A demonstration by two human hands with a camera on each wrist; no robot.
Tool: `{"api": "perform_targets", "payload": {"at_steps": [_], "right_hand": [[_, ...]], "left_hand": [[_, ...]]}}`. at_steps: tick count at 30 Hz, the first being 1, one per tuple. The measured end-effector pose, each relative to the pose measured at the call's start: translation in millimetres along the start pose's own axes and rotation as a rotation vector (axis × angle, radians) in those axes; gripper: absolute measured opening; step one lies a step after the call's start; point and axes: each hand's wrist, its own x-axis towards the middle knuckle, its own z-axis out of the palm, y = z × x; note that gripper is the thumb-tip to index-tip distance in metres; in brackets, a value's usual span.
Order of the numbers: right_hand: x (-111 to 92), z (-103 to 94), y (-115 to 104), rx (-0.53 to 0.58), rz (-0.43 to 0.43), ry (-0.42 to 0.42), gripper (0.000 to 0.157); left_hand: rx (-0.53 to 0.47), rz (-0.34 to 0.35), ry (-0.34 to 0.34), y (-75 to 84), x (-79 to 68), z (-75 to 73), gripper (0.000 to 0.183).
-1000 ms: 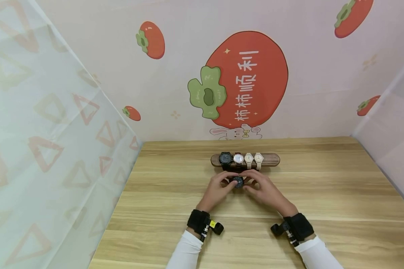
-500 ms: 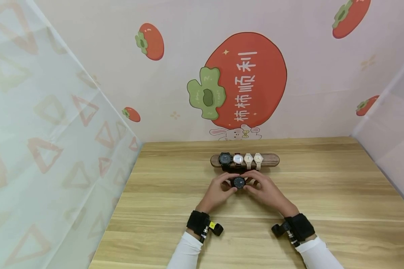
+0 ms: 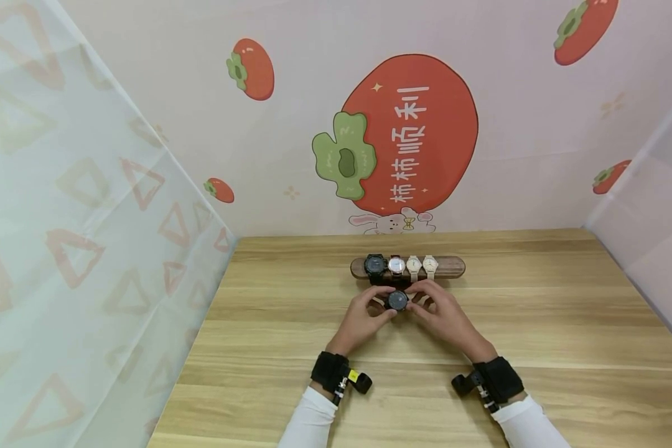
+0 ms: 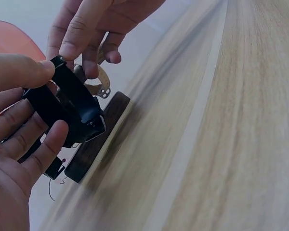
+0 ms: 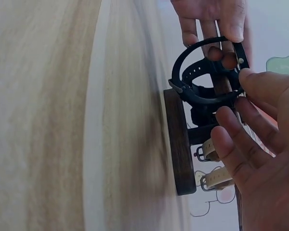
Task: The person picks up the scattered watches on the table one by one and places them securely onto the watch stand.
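Observation:
A black wristwatch [image 3: 397,300] is held up between both hands, its dial facing up towards the head camera. The left hand [image 3: 364,316] pinches the case's left side between thumb and fingers. On the opposite side the right hand [image 3: 443,318] pinches it the same way. Its black strap [image 4: 72,91] hangs below in a closed loop in the left wrist view. From the right wrist view, the strap loop [image 5: 176,72] shows its buckle at the lower end. Just behind the hands lies a dark wooden watch stand [image 3: 453,266].
The stand carries a large black watch [image 3: 376,265], a white-dial watch [image 3: 396,265] and two beige watches [image 3: 414,265] side by side. Its right end shows bare wood. A wood-grain table [image 3: 291,274] lies under everything, with printed walls [image 3: 515,155] behind and at the sides.
The left thumb has slid off the dial to the watch's lower edge. The watch has shifted slightly and its dial has tilted. The watches on the stand stay put.

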Motion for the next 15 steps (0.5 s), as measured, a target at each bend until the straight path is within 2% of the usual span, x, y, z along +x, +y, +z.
{"api": "perform_targets", "payload": {"at_steps": [5,15], "right_hand": [[-0.4,0.8,-0.2,-0.010,-0.021,0.008,0.031],[-2.2,2.2,-1.5,0.039,-0.107,-0.016,0.054]], "left_hand": [[-0.018,-0.004,0.018,-0.7,0.4,1.5,0.047],[-0.121,-0.061,0.039,2.1,-0.6,3.5,0.049]]}}
